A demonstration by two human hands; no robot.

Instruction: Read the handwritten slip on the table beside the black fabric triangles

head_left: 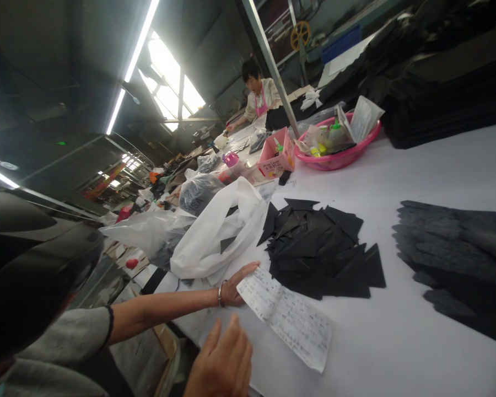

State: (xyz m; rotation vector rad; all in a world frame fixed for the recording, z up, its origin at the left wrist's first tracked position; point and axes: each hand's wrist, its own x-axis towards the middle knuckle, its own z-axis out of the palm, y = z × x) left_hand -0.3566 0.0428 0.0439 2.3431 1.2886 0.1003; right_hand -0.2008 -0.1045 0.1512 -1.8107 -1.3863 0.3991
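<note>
Near, the wearer's right hand (225,361) is open beside a handwritten sheet (287,320), gripped by a co-worker's hand (237,286) over the counter (372,347). Farther, a white plastic bag (190,255) contains black pieces (227,243), a pink box (276,162) a green-tipped bottle (278,146), a pink basin (339,160) papers (366,118).

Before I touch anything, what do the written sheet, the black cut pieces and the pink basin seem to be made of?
The written sheet looks like matte paper: creased, with handwriting-like marks. The black cut pieces look dull, perhaps fabric or synthetic leather; flat, sharp-cornered shapes leave it open. The pink basin seems plastic: slightly glossy, evenly coloured wall.
</note>
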